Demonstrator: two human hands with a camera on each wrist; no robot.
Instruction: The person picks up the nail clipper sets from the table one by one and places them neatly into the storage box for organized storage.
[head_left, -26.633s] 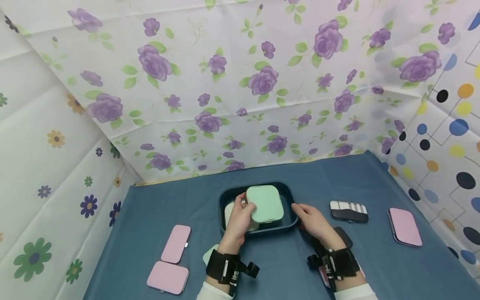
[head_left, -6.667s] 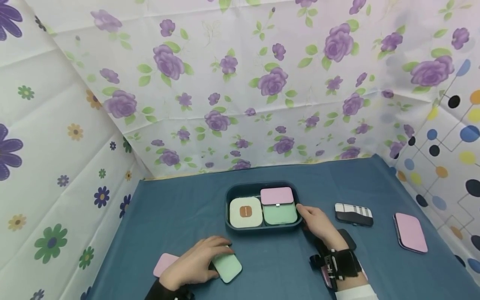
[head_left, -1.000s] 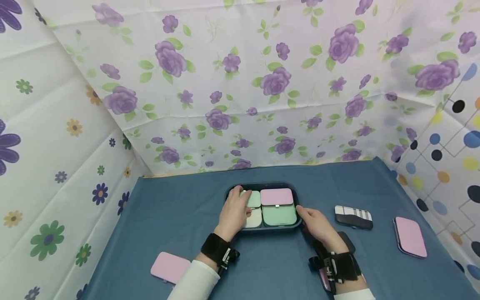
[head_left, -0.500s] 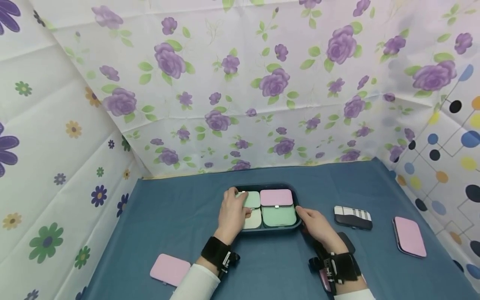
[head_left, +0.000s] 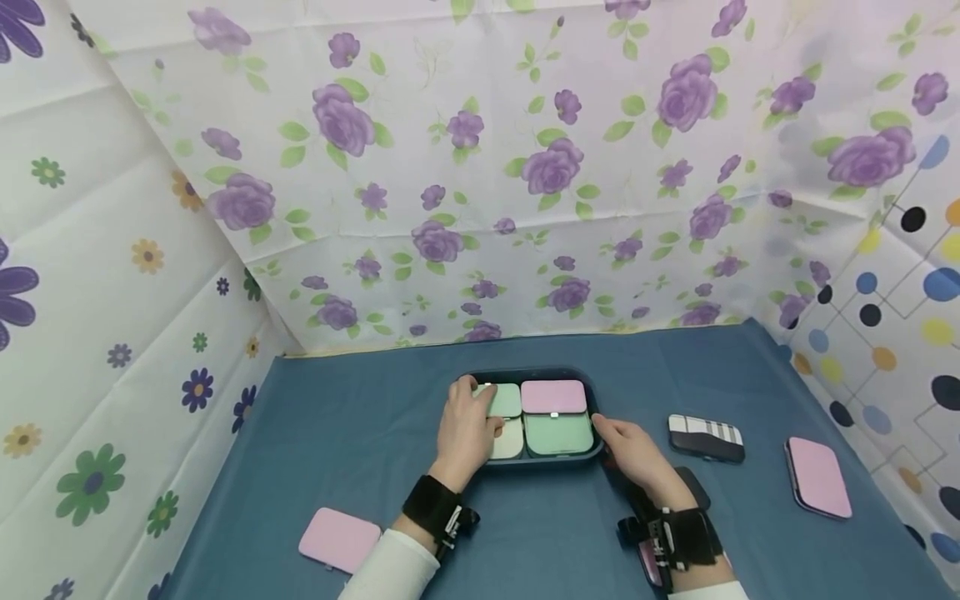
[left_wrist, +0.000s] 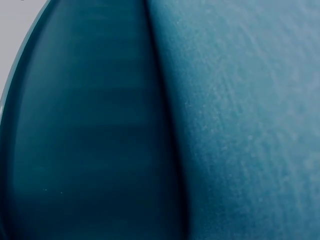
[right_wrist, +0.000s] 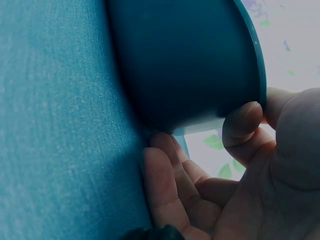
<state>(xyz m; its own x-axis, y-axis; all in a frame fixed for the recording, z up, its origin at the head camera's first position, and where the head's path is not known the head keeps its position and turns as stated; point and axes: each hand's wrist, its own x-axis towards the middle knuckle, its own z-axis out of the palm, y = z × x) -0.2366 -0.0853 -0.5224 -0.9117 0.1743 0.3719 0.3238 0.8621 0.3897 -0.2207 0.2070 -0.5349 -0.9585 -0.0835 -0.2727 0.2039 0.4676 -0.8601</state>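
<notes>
A dark blue rounded tray (head_left: 551,464) holds a pink case (head_left: 555,396) at back right and a mint green case (head_left: 558,435) in front of it. My left hand (head_left: 462,429) reaches in at the tray's left end, fingers and thumb spanning a pale green case (head_left: 506,401) at back left. In front of that, a cream square case (head_left: 507,442) is partly hidden by the hand. My right hand (head_left: 633,450) pinches the tray's right rim. In the right wrist view, thumb and forefinger grip the rim, the other fingers under the tray wall (right_wrist: 185,55).
On the blue cloth (head_left: 352,433), a pink case (head_left: 340,540) lies by the left sleeve. To the right are a black-and-white case (head_left: 707,439) and a pink case (head_left: 817,477). A dark case (head_left: 693,487) and another pink one (head_left: 649,562) are partly under the right forearm. Patterned sheets surround the cloth.
Since 6.7 seconds ago, my left hand has carried the pale green case from the table into the tray, onto the cream case's back part. Over the last second both hands barely move.
</notes>
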